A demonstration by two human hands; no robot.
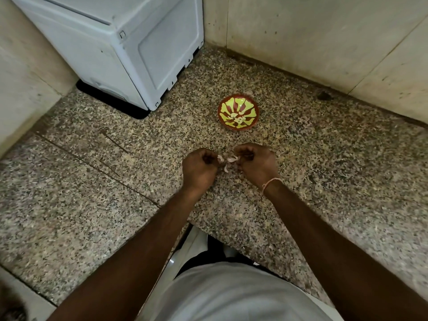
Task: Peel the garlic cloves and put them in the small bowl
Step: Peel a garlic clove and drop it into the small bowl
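Note:
A small red bowl with a yellow pattern stands on the speckled granite counter, holding several pale peeled cloves. Nearer to me, my left hand and my right hand are held close together just above the counter, fingers curled. Between them they pinch a garlic clove with pale pinkish skin flaring out. A strip of that skin hangs down between the hands. The clove itself is mostly hidden by my fingers.
A white appliance stands at the back left of the counter. Tiled walls close off the back and right corner. The counter's front edge runs just ahead of my body.

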